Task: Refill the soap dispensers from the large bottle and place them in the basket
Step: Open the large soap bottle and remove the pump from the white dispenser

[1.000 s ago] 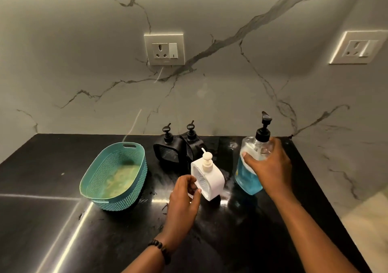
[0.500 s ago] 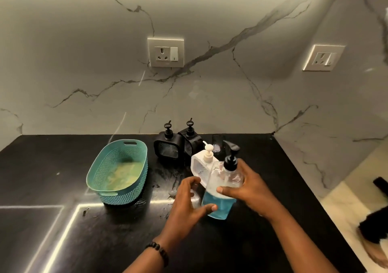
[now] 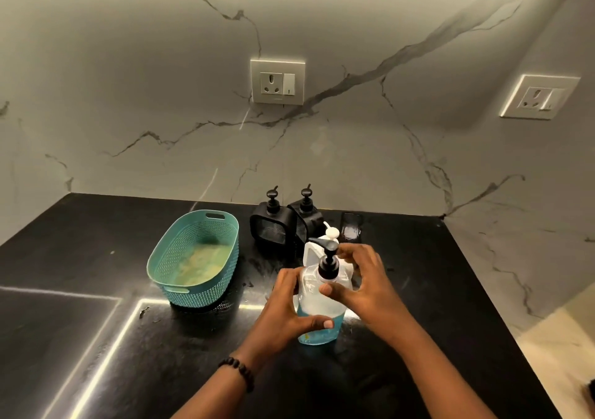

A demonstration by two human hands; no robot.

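Teal basket [image 3: 193, 257] sits at left on the black countertop [image 3: 80, 289], upright, w/ something yellowish lying in its bottom; can't tell what. Just right of it, toward the back wall, two black dispensers [image 3: 272, 225] stand side by side, touching or nearly so, pumps on. A white dispenser [image 3: 314, 251] stands in front of the right-hand black one, mostly hidden behind the large bottle [image 3: 317, 302]; only its left shoulder and pale pump top show.

Large bottle stands upright on the counter, centre-right, clear w/ blue soap filling roughly the lower third, black pump [image 3: 326, 257] on top w/ spout pointing left. Left hand [image 3: 286, 309], beaded bracelet [image 3: 238, 372] at the wrist, grips the bottle's lower body: fingers round the left side, thumb across the front near the soap line. Right hand [image 3: 367, 283] is curled round the neck/pump area, thumb on the bottle's front just under the pump collar, fingers behind at pump height.

Small dark flat object [image 3: 351, 227] lies by the back wall, right of the dispensers. Two wall sockets [image 3: 277, 82] above, one centre, one far right.
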